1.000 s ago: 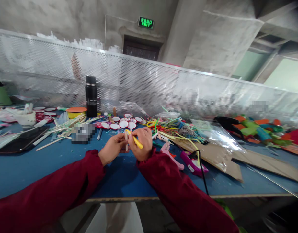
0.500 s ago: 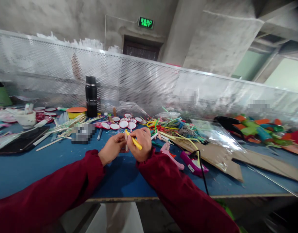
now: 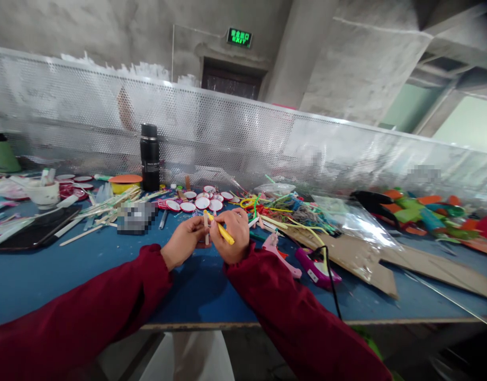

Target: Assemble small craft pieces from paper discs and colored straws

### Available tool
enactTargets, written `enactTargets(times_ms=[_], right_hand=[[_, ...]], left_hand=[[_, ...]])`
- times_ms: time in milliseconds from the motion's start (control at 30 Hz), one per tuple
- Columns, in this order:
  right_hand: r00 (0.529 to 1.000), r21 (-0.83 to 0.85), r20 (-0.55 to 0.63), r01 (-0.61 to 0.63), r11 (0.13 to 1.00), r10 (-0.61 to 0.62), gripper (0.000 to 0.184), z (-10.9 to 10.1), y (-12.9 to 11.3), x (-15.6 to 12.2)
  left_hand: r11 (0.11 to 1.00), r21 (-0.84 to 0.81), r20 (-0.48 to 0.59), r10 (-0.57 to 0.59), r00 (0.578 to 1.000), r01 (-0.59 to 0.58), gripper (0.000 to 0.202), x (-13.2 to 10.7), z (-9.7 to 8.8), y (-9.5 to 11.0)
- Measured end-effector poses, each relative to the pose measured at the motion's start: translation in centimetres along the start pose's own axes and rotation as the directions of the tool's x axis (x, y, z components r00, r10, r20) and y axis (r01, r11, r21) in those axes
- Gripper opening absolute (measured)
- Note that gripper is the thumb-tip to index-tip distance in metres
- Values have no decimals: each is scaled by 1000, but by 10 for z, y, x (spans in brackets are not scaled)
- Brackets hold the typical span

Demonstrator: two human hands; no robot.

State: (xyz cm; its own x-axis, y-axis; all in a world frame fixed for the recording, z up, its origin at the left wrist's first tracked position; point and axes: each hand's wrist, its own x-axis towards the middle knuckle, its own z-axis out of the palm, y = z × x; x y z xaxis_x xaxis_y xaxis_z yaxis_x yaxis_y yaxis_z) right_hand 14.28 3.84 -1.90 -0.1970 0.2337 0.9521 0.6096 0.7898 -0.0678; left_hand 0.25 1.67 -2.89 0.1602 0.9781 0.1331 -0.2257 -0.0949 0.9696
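My left hand is closed, its fingertips pinching a thin pale stick held upright above the table. In my right hand is a slim yellow pen-shaped tool, slanted with its upper end close to the stick. Whether that end touches the stick I cannot tell. Just beyond both hands lie several white discs with red rims. A pink hot-glue gun rests to the right of my right hand.
On the blue table stands a black bottle. At left are a dark phone, a white cup and loose sticks. Rightward lie coloured pipe cleaners, a purple device with a black cable, and cardboard. Perforated metal borders the back.
Almost nothing differs. The yellow tool and my right hand have shifted very slightly, while my left hand keeps its pinch on the stick.
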Motion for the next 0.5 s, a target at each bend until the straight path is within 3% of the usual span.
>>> enactTargets(times_ms=[200, 333, 500], right_hand=[[1000, 0, 23, 8, 1000, -8, 8, 1, 3, 0], [998, -18, 14, -54, 998, 54, 9, -1, 6, 3], [983, 59, 155, -108, 992, 98, 20, -1, 4, 1]], left_hand=[[1000, 13, -5, 0, 1000, 0, 33, 2, -1, -2], [1000, -22, -77, 17, 997, -19, 31, 2, -1, 2], [994, -40, -166, 90, 982, -98, 33, 1, 0, 8]])
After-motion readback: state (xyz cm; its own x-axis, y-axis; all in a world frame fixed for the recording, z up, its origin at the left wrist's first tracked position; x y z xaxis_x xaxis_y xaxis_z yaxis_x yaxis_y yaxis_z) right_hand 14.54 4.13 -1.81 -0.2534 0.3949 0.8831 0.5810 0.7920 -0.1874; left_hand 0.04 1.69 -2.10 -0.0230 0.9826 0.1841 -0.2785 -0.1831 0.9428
